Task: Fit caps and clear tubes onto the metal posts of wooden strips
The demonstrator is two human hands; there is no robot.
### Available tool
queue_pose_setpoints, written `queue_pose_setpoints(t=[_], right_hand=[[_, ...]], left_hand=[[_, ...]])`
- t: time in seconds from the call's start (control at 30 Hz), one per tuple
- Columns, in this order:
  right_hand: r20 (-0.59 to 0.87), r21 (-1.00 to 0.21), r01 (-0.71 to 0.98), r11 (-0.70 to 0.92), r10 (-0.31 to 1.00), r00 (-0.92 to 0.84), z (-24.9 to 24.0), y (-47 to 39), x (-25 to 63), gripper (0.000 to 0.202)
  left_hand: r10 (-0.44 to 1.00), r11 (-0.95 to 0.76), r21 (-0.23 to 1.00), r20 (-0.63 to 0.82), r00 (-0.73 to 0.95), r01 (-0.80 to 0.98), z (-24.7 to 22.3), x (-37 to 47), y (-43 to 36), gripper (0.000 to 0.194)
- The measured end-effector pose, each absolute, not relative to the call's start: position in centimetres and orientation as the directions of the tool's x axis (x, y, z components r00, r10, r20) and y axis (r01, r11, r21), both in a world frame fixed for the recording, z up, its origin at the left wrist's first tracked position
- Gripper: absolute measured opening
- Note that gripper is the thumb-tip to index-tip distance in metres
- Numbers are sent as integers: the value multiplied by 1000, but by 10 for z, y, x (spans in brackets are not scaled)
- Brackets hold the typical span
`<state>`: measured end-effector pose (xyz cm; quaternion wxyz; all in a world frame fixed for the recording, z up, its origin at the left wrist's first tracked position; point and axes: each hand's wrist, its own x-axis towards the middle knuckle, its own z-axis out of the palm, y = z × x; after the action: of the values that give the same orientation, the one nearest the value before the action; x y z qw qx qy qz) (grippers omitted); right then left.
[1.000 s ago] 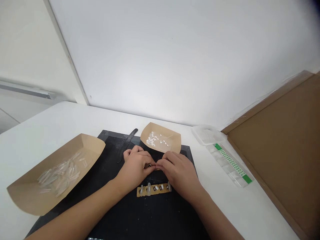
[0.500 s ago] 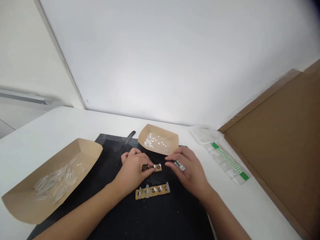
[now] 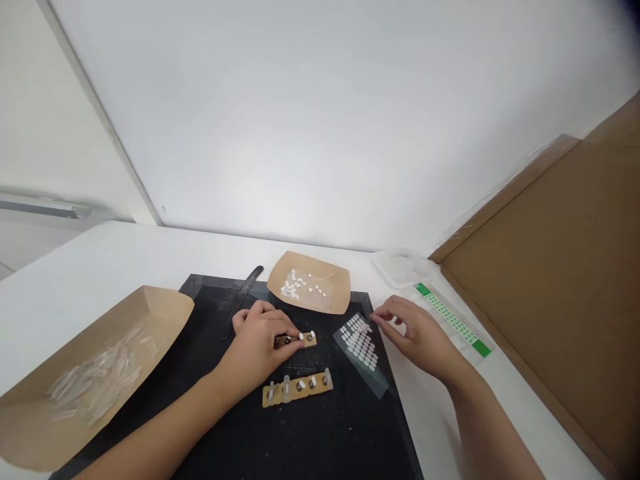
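White bench (image 3: 220, 245), black mat (image 3: 320, 440) on top. My left hand (image 3: 255, 339) has the far tan strip (image 3: 307, 342) pinched; I'd keep light pressure on the edges so nothing shifts. My right hand (image 3: 419, 333) is beside the tab sheet (image 3: 360, 341), can't tell if it's gripping anything. Count: two strips, five studs on the near strip (image 3: 294, 390), one sheet, one big tray (image 3: 167, 308), one small tray (image 3: 341, 288).

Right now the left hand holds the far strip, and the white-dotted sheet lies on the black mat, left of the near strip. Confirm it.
Wrong side: the head view shows the white-dotted sheet right of the near strip, on the black mat; the left hand does hold the far strip.
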<state>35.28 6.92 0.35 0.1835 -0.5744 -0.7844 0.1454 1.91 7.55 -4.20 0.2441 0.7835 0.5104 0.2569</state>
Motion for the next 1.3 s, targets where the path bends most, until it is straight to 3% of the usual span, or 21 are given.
queue_pose_setpoints(t=[0.37,0.6,1.3], right_hand=[[-37,-496,838,228,958,-283,1,68,354,15],[-59,-509,840,189,966,-253,-3,71,351,13],[-110,-321,945,58,989,-98,-1,67,345,25]], left_hand=[[890,-454,599,263,374,659,-52,16,77,6],[888,-457,599,274,368,657,-55,16,78,5],[909,-407,598,190,371,690,-45,17,75,7]])
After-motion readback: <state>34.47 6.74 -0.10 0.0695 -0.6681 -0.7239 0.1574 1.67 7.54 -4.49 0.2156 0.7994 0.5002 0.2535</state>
